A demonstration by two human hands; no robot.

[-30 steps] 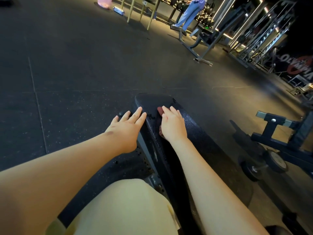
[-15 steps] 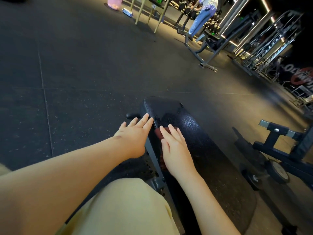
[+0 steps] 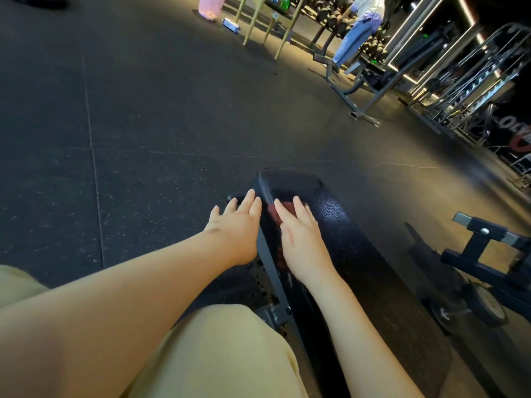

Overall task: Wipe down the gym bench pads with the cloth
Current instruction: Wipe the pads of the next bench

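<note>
A black padded gym bench [image 3: 344, 225] runs away from me across the dark floor. My right hand [image 3: 301, 239] lies flat on the pad with straight fingers, pressing a dark red cloth [image 3: 287, 209] that shows past my fingertips and under my palm. My left hand [image 3: 235, 225] rests with straight fingers against the pad's left side edge, near its far end. Most of the cloth is hidden under my right hand.
A dark equipment frame with a wheel [image 3: 485, 282] stands right of the bench. Farther back are a grey bench frame [image 3: 359, 93], dumbbell racks, a person in blue trousers [image 3: 356, 33], a pink bin [image 3: 209, 5] and wooden legs [image 3: 284, 27]. Black rubber floor [image 3: 143, 124] lies to the left.
My right hand slid the cloth back toward me along the pad and now sits slightly farther out again. My left hand stayed on the pad's edge.
</note>
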